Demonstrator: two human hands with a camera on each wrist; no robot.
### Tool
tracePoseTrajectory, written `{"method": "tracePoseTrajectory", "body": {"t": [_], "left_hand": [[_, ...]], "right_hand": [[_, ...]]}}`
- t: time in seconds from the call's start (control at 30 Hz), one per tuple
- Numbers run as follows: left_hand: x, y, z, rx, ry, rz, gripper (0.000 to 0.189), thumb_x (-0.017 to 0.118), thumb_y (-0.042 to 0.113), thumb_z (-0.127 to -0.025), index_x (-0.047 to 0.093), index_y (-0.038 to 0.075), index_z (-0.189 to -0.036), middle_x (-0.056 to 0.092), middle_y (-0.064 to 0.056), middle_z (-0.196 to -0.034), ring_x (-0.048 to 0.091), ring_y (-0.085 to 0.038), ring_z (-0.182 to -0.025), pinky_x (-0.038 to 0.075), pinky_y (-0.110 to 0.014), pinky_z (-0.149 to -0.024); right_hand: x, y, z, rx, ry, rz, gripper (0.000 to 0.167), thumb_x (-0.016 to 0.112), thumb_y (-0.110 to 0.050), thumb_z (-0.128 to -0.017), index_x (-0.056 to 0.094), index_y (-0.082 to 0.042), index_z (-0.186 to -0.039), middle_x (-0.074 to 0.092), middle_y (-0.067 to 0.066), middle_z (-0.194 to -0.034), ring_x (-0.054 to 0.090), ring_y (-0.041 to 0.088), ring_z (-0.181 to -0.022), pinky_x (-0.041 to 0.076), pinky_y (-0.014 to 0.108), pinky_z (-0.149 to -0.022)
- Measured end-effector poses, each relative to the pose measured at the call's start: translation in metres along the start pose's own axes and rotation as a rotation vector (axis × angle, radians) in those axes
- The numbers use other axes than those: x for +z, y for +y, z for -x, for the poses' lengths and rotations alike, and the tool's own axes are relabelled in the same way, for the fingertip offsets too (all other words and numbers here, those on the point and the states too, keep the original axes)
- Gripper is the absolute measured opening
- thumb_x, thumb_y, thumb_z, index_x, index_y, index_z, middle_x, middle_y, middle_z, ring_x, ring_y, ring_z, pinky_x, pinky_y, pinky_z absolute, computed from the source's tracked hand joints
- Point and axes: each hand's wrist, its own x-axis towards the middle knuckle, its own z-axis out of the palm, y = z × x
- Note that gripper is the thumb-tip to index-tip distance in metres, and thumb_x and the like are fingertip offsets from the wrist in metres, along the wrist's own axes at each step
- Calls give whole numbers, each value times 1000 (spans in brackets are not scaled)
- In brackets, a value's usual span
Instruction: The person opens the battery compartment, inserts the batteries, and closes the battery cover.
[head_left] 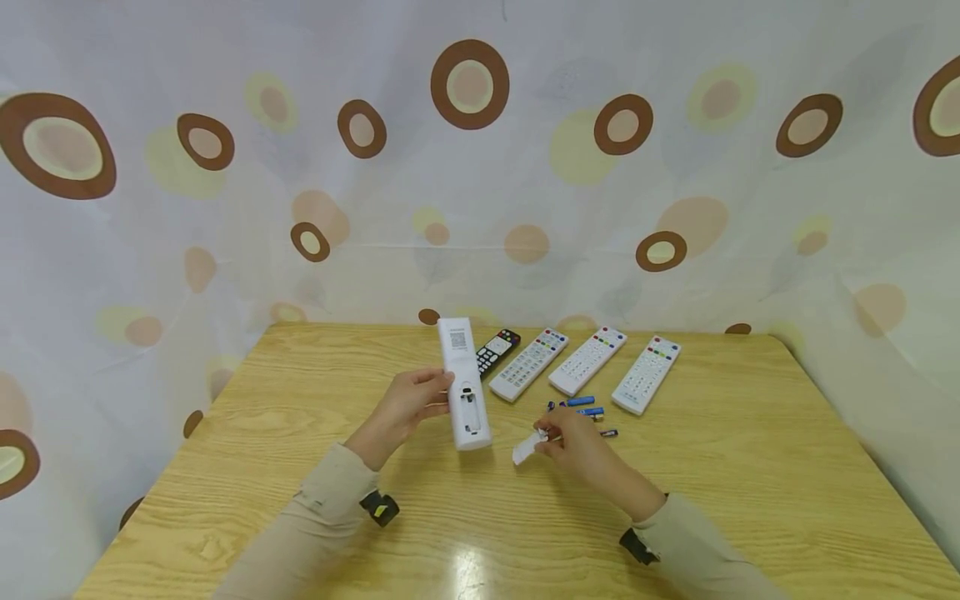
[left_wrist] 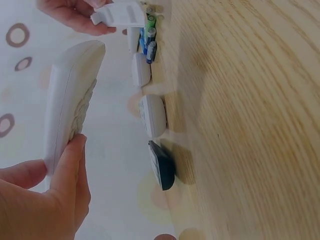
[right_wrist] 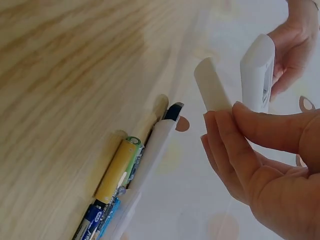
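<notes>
- One table (head_left: 300,425), broad margins left and right.
- One white remote (head_left: 459,362), raised above it, left hand's (head_left: 405,408) fingers gripping.
- One cover (head_left: 527,449), pinched in right hand (head_left: 583,446).
- Four other remotes (head_left: 529,365) near table's far edge.
- Several batteries (head_left: 581,401).

No words are legible; a QR-style code (head_left: 457,339) stands on the back of the white remote (head_left: 462,373), above its battery compartment (head_left: 470,413).
</notes>
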Motion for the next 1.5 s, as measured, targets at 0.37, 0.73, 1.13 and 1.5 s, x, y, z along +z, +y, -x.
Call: {"method": "tracePoseTrajectory", "body": {"t": [0.37,0.73,1.13,1.5], "left_hand": [[-6,1,1,-21,-26,-13,36,57,8,-97,53,-13,-127,61,-24,-115,63,-21,-89,56,-33,-82],[-6,2,2,-19,-47,-19,38,57,8,-97,51,-14,-127,61,-24,-114,64,-19,-87,57,-32,-81],[-3,-2,3,-33,-53,-1,36,56,8,-97,52,-13,-126,62,-23,-113,64,-20,-87,57,-33,-81],[0,-3,0,-19,-74,5,36,56,8,-97,52,-15,-125,64,-20,-108,64,-18,-85,57,-31,-80]], "right_hand": [[10,9,4,11,-58,35,17,76,5,-77,67,8,-92,62,11,-87,60,18,-75,51,22,-62],[12,14,5,-120,-126,158,16,73,3,-79,68,11,-92,58,6,-81,48,13,-73,44,27,-64],[17,11,8,-167,-158,241,13,76,2,-76,65,7,-81,54,6,-76,52,18,-71,47,33,-63],[17,13,7,-69,-193,194,12,76,1,-78,66,6,-84,51,5,-79,51,16,-73,48,30,-62]]}}
